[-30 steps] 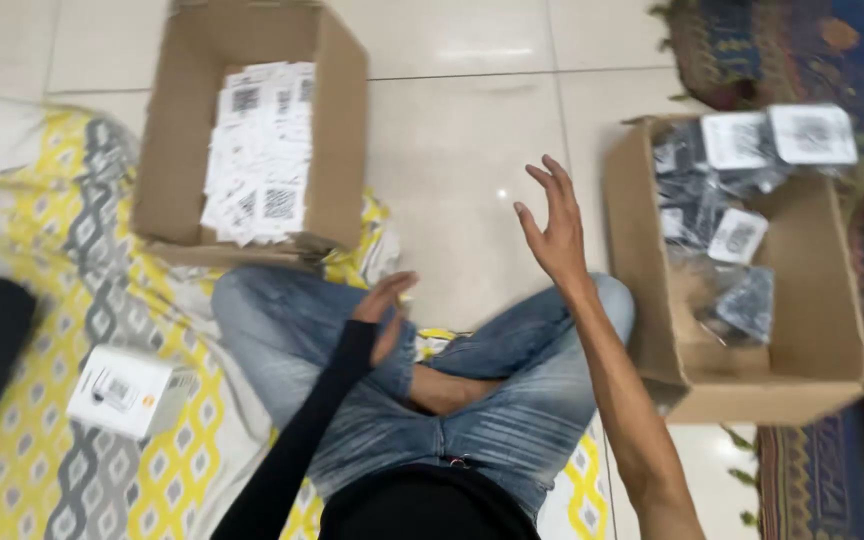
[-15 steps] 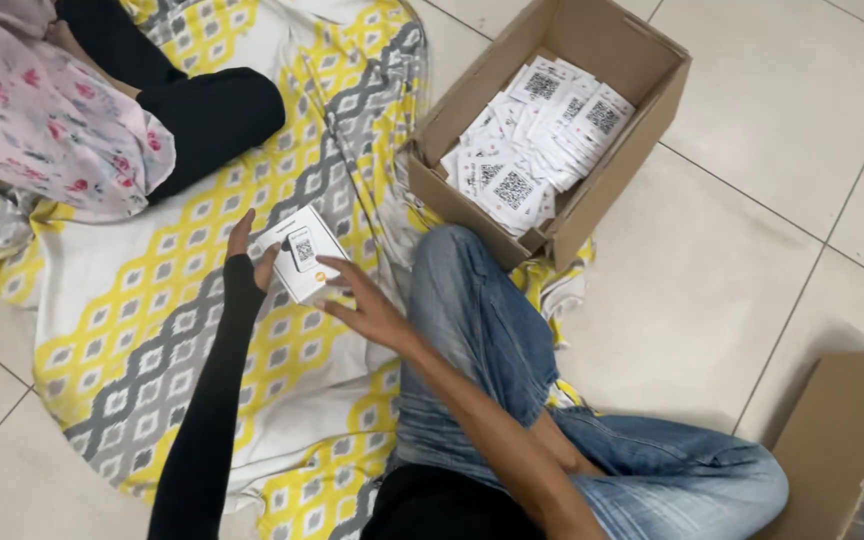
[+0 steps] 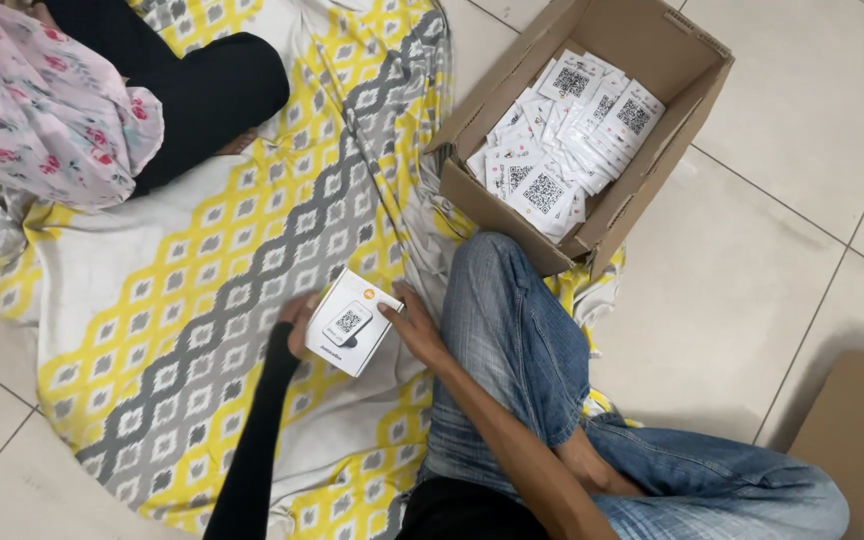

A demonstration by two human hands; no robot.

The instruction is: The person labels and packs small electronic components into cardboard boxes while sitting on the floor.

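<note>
Head view, looking down on a person seated cross-legged in blue jeans [image 3: 522, 340] on a tiled floor [image 3: 802, 150].

Both hands hold a small white box [image 3: 354, 322] low over a patterned cloth [image 3: 182, 300] (yellow, grey and white diamonds) spread on the floor just left of the person's left knee. The box lies flat, its top face up, printed with a square code and a picture of a small device. The left hand [image 3: 299, 320], in a long black sleeve, grips the box's left edge; its fingers are curled against that side and mostly hidden under the box, so their exact spread cannot be told. The right hand [image 3: 414, 325], bare-armed, takes the right edge, thumb lying on the upper corner and the other fingers closed beneath.

An open cardboard box [image 3: 592, 215] stands on the floor beyond the raised knee, touching the cloth's edge. It holds a loose heap of white cards [image 3: 562, 140] with square codes. A second cardboard box [image 3: 857, 440] shows only partly at the lower right edge.

At upper left sits another person [image 3: 72, 100], seen in part: a pink flowered garment and black trousers, resting on the same cloth, well apart from the hands.
</note>
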